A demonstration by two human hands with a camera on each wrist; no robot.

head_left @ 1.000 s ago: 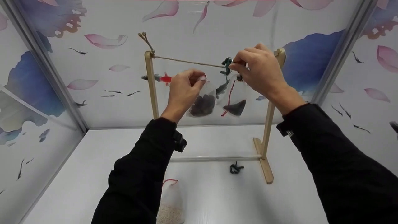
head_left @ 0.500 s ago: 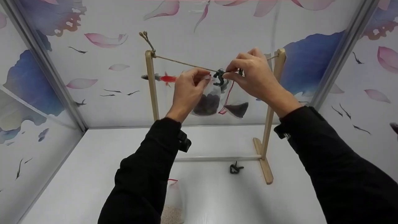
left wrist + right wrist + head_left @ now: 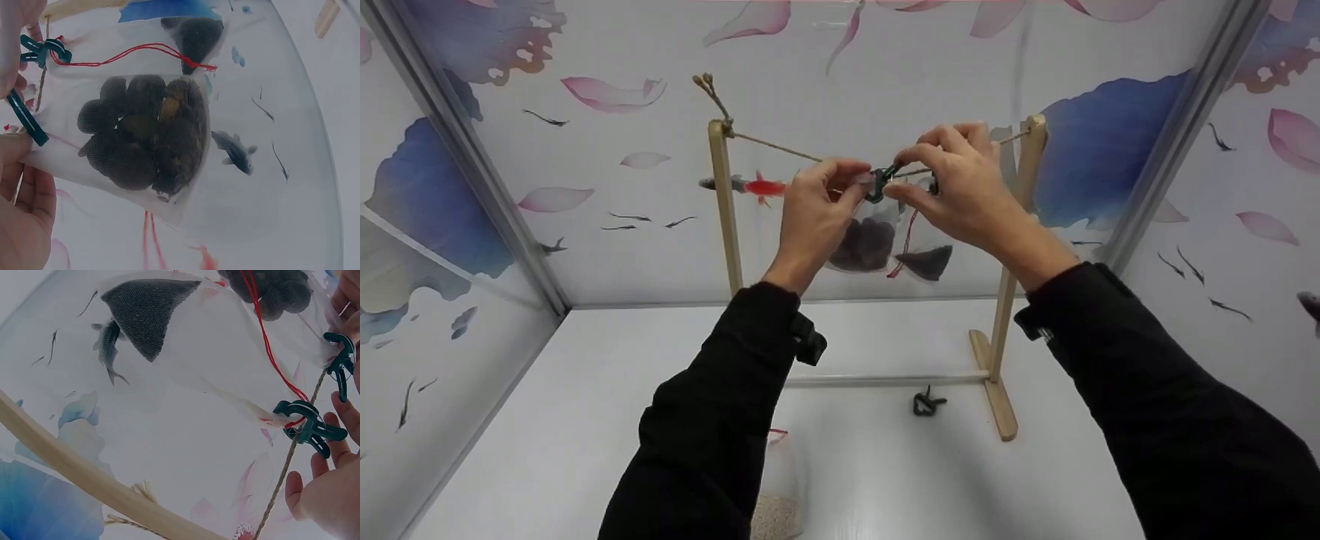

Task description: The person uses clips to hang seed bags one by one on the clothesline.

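My left hand (image 3: 816,217) pinches the gathered top of a white mesh bag of dark, rounded stone-like lumps (image 3: 143,132) against the rope (image 3: 776,146). Close beside it, my right hand (image 3: 964,184) holds a dark green spring clip (image 3: 879,184) between thumb and fingers. That clip (image 3: 340,363) sits at the rope and the bag's top; the head view does not show how firmly it bites. A second green clip (image 3: 306,424) fastens another mesh bag, with dark fine contents (image 3: 926,262) and a red drawstring (image 3: 124,54), to the same rope.
The rope runs between the wooden posts (image 3: 721,202) of a stand, joined low down by a pale rod (image 3: 885,381). A loose dark clip (image 3: 928,405) lies on the white table (image 3: 877,465). Nearer stands a mesh bag of pale grains (image 3: 776,514), partly behind my left sleeve.
My left hand has shifted right with the stone bag. My right hand has come left and slightly down, bringing the green clip from farther right along the rope to the bag's top.
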